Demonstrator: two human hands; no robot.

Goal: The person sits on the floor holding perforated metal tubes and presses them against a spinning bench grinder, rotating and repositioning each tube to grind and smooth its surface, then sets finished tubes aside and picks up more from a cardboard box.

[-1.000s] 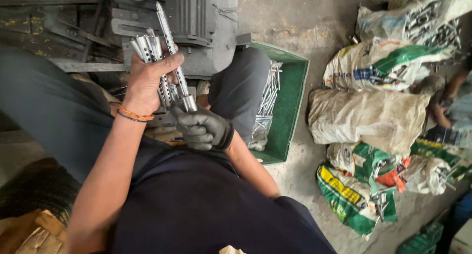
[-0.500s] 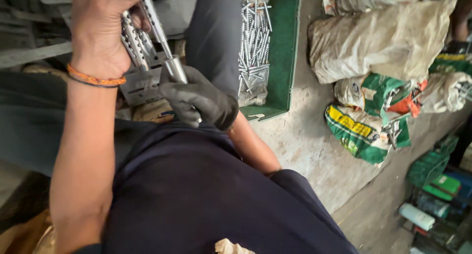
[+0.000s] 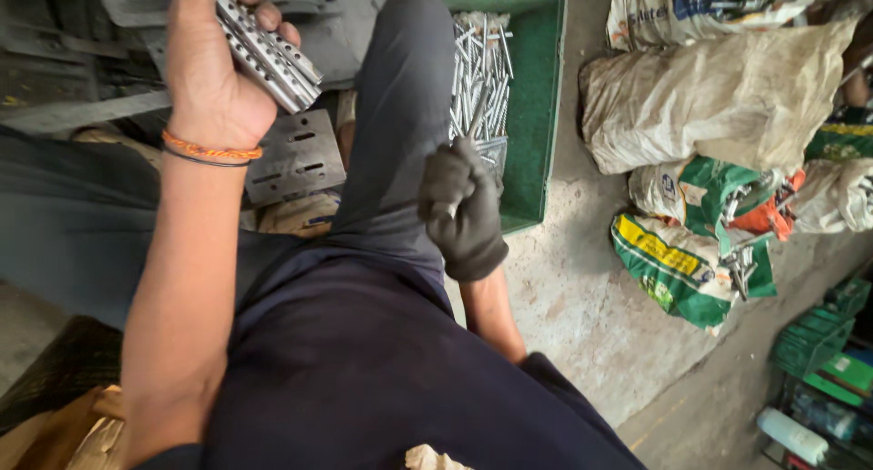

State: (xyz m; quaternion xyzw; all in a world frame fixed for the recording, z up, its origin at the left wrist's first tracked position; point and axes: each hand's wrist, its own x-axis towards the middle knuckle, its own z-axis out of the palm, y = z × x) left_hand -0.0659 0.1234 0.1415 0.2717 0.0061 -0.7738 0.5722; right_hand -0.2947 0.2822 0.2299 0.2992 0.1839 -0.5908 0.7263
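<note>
My bare left hand [image 3: 214, 79], with an orange band at the wrist, grips a bundle of perforated metal strips [image 3: 268, 52] up at the top left. My right hand [image 3: 464, 206], in a dark glove, is closed on a thin metal rod [image 3: 475, 120] and sits over my right knee at the near edge of a green plastic crate [image 3: 536, 115]. The crate holds several long silver rods [image 3: 477, 61]. A flat slotted metal plate [image 3: 293, 156] lies between my legs, under my left hand.
Filled, dirty sacks [image 3: 718, 106] and printed green and yellow bags [image 3: 687, 265] with metal parts are piled at the right on the concrete floor. Green crates and a white bottle [image 3: 793, 434] stand at the bottom right. Grey metal parts lie at the top left.
My gloved right hand has moved right, away from the strips, to the crate and now holds a rod. The left hand has stayed raised with the strips. The view has shifted down.
</note>
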